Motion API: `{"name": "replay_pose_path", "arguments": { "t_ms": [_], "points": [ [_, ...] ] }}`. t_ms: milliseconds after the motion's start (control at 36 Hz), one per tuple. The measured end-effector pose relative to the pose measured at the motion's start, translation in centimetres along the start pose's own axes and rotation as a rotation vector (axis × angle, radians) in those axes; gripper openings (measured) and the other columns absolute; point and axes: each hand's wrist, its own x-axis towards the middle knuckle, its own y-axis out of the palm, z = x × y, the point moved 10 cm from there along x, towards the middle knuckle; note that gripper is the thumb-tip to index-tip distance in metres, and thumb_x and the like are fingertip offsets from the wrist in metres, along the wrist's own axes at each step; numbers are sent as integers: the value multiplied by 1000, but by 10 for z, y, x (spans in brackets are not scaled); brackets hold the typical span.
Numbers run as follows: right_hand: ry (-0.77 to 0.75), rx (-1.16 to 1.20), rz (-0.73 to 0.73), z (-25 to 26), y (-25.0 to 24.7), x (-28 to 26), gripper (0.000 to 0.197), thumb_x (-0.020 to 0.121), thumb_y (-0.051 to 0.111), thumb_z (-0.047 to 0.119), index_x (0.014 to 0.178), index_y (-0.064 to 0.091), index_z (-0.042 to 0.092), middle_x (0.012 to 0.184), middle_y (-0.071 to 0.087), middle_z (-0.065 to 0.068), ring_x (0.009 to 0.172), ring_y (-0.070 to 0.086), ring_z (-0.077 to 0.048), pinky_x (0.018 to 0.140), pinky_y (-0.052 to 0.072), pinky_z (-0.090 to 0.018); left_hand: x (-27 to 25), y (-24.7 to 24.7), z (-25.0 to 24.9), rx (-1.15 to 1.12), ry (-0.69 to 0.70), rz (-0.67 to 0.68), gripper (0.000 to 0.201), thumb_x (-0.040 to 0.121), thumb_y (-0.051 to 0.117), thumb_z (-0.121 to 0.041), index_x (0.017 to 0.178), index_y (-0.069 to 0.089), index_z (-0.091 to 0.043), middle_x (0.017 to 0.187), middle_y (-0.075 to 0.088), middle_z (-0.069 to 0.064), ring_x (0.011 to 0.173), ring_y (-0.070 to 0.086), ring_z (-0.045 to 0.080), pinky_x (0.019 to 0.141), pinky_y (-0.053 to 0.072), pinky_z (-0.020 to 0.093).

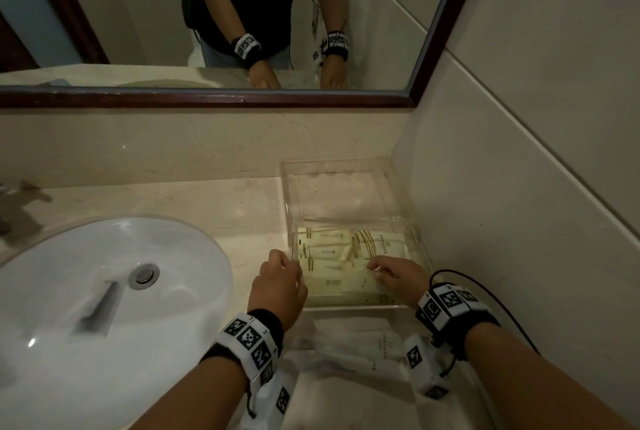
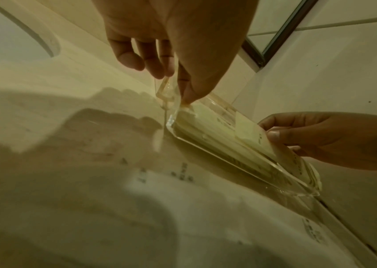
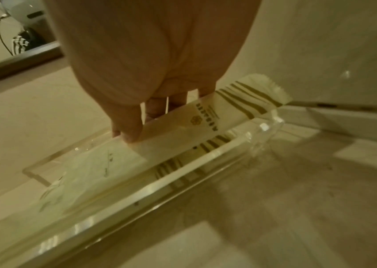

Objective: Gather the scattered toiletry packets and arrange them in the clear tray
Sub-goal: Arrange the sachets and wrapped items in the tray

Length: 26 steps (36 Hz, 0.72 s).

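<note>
Cream packets (image 1: 349, 256) with gold stripes and small print too blurred to read lie in the tray (image 1: 346, 166), just under the right hand (image 1: 398, 279), which pinches one packet (image 3: 182, 127). The left hand (image 1: 278, 285) pinches the tray's left wall. The tray sits on a beige marble desk (image 1: 207, 201) in a tiled corner, a white sink (image 1: 104, 291) left of the left hand and a mirror (image 1: 207, 13) beyond both.

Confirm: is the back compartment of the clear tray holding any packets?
No. The clear tray shows only bare bottom behind its divider; the packets all lie in front.
</note>
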Motion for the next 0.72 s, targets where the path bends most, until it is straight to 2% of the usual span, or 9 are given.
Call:
{"name": "replay_pose_path", "arguments": {
  "t_ms": [139,250,306,333,389,444,528,583,722],
  "points": [
    [-28,68,-40,5,5,-1,22,92,52,21,109,65,25,94,65,5,91,60,-14,81,48,-27,0,2,-1,4,10,21,18,93,49,-29,106,54,-18,113,39,1,95,50,18,79,51,28],
    [-63,97,-67,19,12,-1,17,87,57,24,94,65,38,85,63,11,89,62,-13,83,52,-31,1,4,0,-24,8,24,17,93,50,-28,107,55,-19,106,36,-2,87,49,16,74,49,25],
    [-80,137,-84,25,15,0,20,86,59,24,84,60,43,86,62,11,88,61,-12,81,51,-29,1,5,0,-31,10,26,16,92,53,-26,107,56,-22,100,31,-5,82,45,13,70,45,22],
    [-91,156,-91,29,17,1,21,86,60,23,83,60,44,86,62,11,88,60,-11,78,49,-24,2,5,0,-28,13,26,16,91,54,-25,107,57,-22,99,30,-6,81,44,12,68,42,21],
    [-105,166,-102,35,20,3,17,86,61,19,91,67,35,88,60,9,89,56,-9,73,43,-14,2,5,0,-21,20,25,16,91,55,-25,107,58,-23,98,30,-6,82,41,12,67,38,19],
    [-96,128,-119,37,22,4,18,85,62,18,100,70,25,95,56,7,95,54,-11,80,44,-18,2,4,-1,-13,32,21,17,91,56,-26,107,59,-24,98,30,-7,84,42,12,68,39,19],
    [-69,58,-151,29,22,1,25,84,63,22,107,66,30,111,52,6,112,48,-13,100,40,-31,2,4,-2,-12,46,14,18,90,56,-27,108,61,-25,100,34,-6,91,46,13,71,40,19],
    [-44,35,-203,20,15,-3,27,84,63,25,110,64,33,121,52,7,117,45,-12,101,34,-30,2,2,-2,-12,50,2,18,90,56,-26,107,62,-25,99,34,-6,90,44,12,71,39,19],
    [39,-105,-219,-1,6,-12,23,89,54,33,110,63,37,123,54,10,121,44,-14,100,31,-33,2,-1,-9,14,72,-23,20,93,52,-28,107,66,-27,108,49,-4,98,50,15,83,45,23]
  ]
}}
